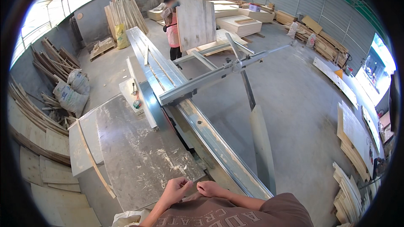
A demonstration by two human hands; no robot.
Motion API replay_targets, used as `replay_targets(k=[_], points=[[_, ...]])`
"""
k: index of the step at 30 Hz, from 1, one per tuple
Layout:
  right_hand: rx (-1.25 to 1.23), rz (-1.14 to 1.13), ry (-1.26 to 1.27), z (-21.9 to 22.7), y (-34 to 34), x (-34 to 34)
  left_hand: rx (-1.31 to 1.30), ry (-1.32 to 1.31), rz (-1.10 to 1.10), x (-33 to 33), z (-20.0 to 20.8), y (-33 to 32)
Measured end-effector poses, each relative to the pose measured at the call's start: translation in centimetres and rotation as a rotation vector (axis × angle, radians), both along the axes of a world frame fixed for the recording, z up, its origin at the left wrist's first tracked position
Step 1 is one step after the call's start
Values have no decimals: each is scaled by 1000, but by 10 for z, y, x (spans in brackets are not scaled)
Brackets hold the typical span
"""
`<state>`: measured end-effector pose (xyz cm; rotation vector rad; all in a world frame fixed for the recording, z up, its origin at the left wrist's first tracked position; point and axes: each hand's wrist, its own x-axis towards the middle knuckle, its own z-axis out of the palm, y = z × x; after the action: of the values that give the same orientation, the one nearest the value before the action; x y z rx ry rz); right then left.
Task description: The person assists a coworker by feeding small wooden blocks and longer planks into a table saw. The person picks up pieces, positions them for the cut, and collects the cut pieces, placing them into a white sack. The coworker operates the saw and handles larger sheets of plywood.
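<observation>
Workshop floor holds the sliding table saw (198, 122); a co-worker carries a plywood panel (195, 22) upright beyond its rail. My left hand (174, 191) and right hand (210, 190) rest empty, fingers curled, against the saw's worn steel table (139, 151)

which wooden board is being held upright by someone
The large pale plywood panel at the far end of the saw table, held upright by the co-worker; the other boards lie stacked or lean against walls.

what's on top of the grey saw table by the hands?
On the saw table: a thin wood strip along its left side and scattered sawdust. Both hands, left and right, hover empty at its near edge, which they cover.
</observation>
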<state>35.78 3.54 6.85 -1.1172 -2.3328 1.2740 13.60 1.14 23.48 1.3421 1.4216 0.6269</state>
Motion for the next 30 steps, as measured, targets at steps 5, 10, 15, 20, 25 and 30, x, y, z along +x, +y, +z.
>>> replay_targets(k=[5,10,15,20,25,30], points=[[-7,-13,7,2,-1,1,22,10,-19,-1,-8,-1],[-8,-28,48,9,-3,0,14,25,-36,-1,-7,-1],[-19,-25,46,11,-4,0,28,12,-33,-2,-11,-4],[2,-17,53,5,-6,1,-16,20,-29,-1,-5,-6],[0,-16,58,5,-8,1,-7,18,-35,0,-5,-7],[-8,-12,64,9,-9,1,-3,17,-48,0,-5,-9]])
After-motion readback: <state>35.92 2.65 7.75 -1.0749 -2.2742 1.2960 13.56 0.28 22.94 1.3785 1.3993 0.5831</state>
